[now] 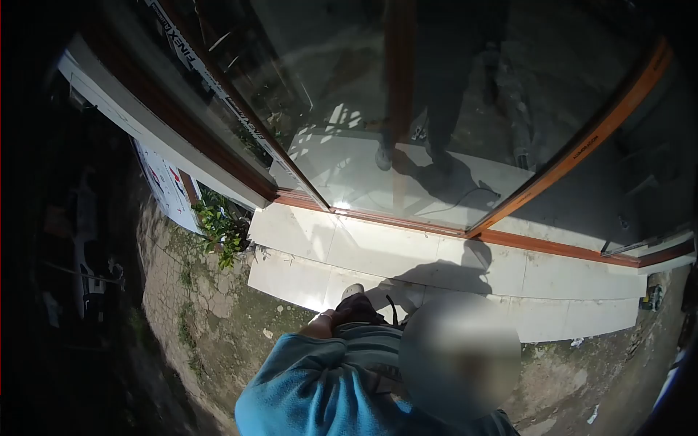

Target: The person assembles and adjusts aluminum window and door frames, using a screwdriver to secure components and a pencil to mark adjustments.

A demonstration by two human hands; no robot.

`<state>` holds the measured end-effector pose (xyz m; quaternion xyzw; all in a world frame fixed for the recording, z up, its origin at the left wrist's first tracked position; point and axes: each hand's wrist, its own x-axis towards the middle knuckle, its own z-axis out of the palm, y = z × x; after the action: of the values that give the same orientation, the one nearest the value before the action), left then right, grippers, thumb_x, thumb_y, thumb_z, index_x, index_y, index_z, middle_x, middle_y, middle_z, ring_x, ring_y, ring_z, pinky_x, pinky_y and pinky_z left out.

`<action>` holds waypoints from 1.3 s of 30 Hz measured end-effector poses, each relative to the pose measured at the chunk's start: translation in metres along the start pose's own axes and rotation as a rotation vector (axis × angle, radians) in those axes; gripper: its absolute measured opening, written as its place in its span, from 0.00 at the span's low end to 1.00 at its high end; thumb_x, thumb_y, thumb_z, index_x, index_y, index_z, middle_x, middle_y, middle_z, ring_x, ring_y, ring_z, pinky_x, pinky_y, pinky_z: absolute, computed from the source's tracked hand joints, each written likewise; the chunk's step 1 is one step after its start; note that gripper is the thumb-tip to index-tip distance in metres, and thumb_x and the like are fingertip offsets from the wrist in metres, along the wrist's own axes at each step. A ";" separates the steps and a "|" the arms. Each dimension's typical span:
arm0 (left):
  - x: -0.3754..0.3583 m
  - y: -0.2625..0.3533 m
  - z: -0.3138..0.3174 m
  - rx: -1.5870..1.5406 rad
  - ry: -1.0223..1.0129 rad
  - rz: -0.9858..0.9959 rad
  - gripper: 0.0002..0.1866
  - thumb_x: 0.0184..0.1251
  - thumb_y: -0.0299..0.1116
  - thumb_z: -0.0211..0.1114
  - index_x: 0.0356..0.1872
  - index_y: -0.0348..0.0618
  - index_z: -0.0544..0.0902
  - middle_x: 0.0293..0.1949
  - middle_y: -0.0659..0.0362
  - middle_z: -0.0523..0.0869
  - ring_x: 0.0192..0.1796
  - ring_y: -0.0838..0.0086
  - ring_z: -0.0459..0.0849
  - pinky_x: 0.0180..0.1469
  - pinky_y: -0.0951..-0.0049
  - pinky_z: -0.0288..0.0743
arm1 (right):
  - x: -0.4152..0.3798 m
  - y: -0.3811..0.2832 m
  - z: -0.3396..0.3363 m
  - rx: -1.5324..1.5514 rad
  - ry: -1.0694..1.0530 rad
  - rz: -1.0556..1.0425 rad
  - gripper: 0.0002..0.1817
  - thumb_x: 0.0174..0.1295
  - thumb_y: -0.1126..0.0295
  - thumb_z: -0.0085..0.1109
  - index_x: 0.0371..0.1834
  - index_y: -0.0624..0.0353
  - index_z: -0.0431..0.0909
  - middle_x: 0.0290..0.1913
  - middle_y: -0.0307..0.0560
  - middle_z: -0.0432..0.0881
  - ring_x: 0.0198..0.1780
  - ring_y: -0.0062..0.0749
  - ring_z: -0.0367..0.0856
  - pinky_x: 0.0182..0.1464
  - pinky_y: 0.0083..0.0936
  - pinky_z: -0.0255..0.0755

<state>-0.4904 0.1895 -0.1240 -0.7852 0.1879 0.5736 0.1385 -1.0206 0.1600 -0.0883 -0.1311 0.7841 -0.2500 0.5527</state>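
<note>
My left hand is at my waist, below the blue sleeve. It is beside or touching a dark, crumpled piece, perhaps clothing or a bag; its fingers are too small and shaded to read. A thin dark strap end sticks up to the right of it. The tip of a light shoe shows just ahead, at the tiled step. My right hand does not show; a round blurred patch covers the right side of my body.
Ahead stands a large glass door in brown frames, with an orange-brown upright at right. A leafy plant grows by the left wall. Cracked ground lies left of the step. My shadow falls on the tiles.
</note>
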 end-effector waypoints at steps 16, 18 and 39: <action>-0.027 0.104 -0.318 -0.851 0.437 1.071 0.22 0.65 0.31 0.57 0.59 0.33 0.71 0.56 0.46 0.76 0.58 0.64 0.76 0.59 0.69 0.68 | -0.171 0.086 0.212 -0.168 0.083 0.032 0.23 0.51 0.65 0.63 0.50 0.64 0.75 0.29 0.40 0.76 0.24 0.22 0.73 0.25 0.23 0.70; -0.077 0.154 -0.348 -0.841 0.474 1.342 0.25 0.63 0.27 0.56 0.62 0.33 0.67 0.61 0.45 0.72 0.62 0.63 0.72 0.62 0.69 0.65 | -0.154 0.146 0.198 -0.112 0.047 -0.119 0.16 0.52 0.66 0.63 0.42 0.62 0.76 0.25 0.37 0.72 0.21 0.20 0.70 0.23 0.23 0.68; -0.128 0.290 -0.343 -0.595 0.292 1.517 0.18 0.59 0.23 0.55 0.52 0.32 0.77 0.48 0.48 0.82 0.51 0.66 0.80 0.56 0.73 0.68 | -0.195 0.161 0.215 0.196 0.254 0.101 0.26 0.48 0.66 0.66 0.52 0.63 0.76 0.33 0.43 0.79 0.24 0.25 0.75 0.26 0.23 0.71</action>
<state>-0.3661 -0.2001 0.1017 -0.5158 0.5232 0.4292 -0.5254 -0.7393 0.3359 -0.0752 -0.0043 0.8251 -0.3120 0.4711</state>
